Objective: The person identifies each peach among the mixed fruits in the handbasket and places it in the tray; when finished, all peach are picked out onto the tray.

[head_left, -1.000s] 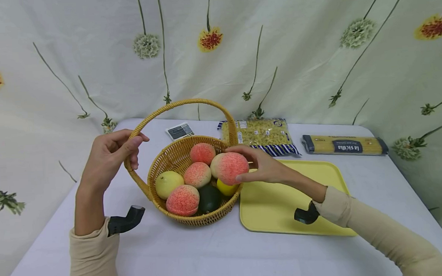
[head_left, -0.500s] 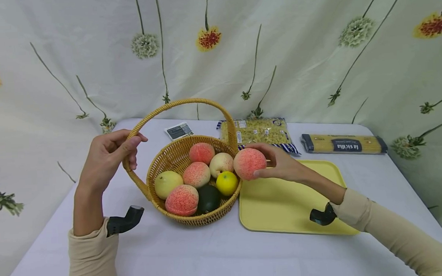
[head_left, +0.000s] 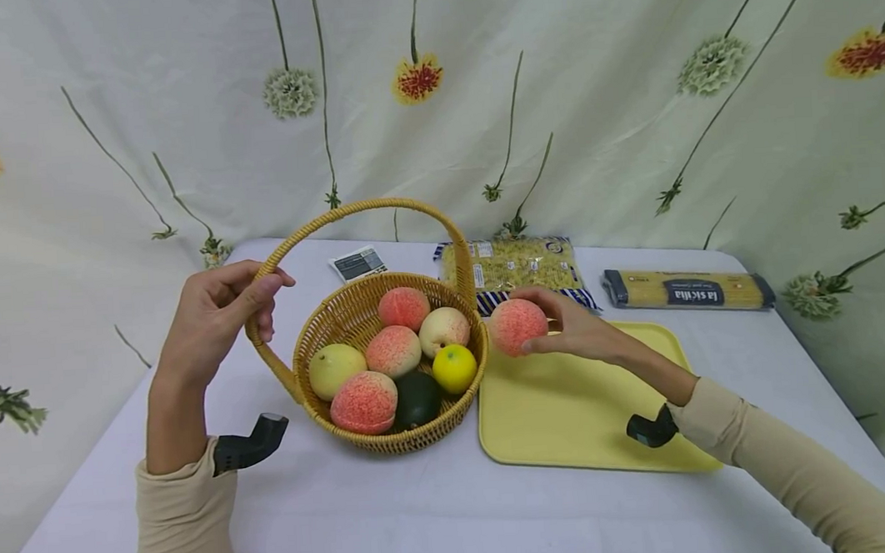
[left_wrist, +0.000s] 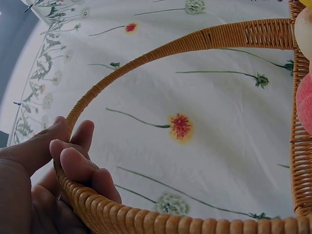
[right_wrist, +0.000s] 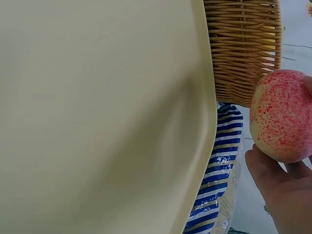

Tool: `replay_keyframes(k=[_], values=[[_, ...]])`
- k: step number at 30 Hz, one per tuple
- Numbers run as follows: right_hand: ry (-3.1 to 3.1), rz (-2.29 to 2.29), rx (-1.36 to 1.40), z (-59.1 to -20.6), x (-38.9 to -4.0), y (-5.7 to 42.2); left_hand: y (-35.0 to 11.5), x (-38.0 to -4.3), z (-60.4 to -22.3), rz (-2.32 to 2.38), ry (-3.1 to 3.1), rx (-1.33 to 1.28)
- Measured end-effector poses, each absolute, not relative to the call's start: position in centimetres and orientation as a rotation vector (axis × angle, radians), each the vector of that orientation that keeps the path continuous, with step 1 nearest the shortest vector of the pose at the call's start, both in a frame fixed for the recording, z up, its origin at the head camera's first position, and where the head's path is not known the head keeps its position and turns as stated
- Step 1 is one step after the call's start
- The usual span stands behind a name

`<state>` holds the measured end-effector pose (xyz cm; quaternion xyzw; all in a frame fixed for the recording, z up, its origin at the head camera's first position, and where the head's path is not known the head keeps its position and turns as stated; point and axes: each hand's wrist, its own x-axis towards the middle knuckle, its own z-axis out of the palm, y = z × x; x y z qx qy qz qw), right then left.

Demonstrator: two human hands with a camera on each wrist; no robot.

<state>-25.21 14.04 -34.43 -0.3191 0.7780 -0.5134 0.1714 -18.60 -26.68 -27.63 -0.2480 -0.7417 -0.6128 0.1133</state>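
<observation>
My left hand grips the left side of the wicker basket's arched handle, fingers curled round it, as the left wrist view also shows. Inside the basket lie several peaches, among them a pale one, plus a pale yellow round fruit, a yellow lemon and a dark green avocado-like fruit. Just right of the basket's rim, my right hand holds a red peach between thumb and fingers, over the back left corner of the yellow tray.
Behind the tray lies a clear bag of pasta with blue-striped ends. A pack of spaghetti lies at the back right. A small printed packet sits behind the basket. Flowered cloth hangs at the back of the white table.
My right hand has carried the red peach rightward out of the basket to above the tray's corner, uncovering the pale peach and lemon. The left hand stays on the handle.
</observation>
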Motion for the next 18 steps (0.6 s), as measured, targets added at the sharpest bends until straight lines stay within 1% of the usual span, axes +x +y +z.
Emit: replay_keyframes(k=[6, 13, 18], values=[[2.237, -1.427, -0.88, -35.1, -25.9, 14.5, -26.7, -18.7, -27.7, -1.806, -2.167, -0.745], [2.272, -1.361, -0.892, -38.0, -27.9, 15.4, -26.8, -18.7, -27.8, -1.799, -2.177, -0.737], [2.266, -1.313, -0.908, -38.9, -28.4, 15.5, -26.8, -18.8, -27.8, -1.801, -2.179, -0.739]])
